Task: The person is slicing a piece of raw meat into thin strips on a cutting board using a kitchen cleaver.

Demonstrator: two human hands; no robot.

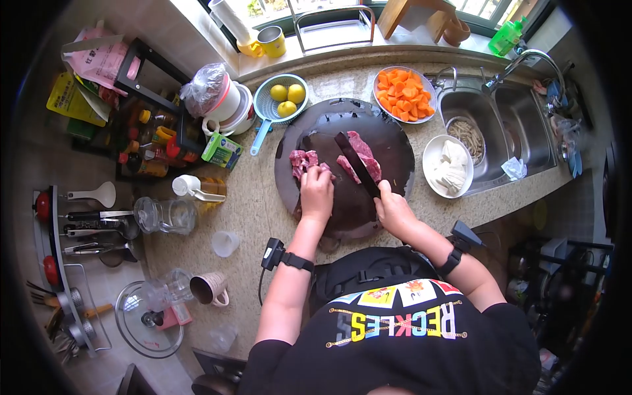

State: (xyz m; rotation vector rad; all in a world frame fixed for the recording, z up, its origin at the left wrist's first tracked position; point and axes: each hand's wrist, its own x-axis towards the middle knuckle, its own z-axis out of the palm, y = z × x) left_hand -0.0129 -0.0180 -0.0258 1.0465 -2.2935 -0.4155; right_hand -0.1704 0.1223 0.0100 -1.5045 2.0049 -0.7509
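A round dark cutting board (342, 210) lies on the counter with raw red meat on it. My right hand (395, 209) is wrapped round the handle of a dark knife (357, 164), whose blade points away from me and lies across a larger piece of meat (363, 153). To the left, the fingers of my left hand (316, 191) are bent down onto a pile of cut meat (303, 160). The fingertips are partly hidden, and the meat shows beyond and beside them.
Behind the board are a blue colander (265, 105) with yellow fruit and a plate of cut carrots (403, 95). A white bowl (448, 166) stands right, beside the double sink (520, 125). A glass jar (166, 215), a mug (209, 288) and a lid (150, 319) are left.
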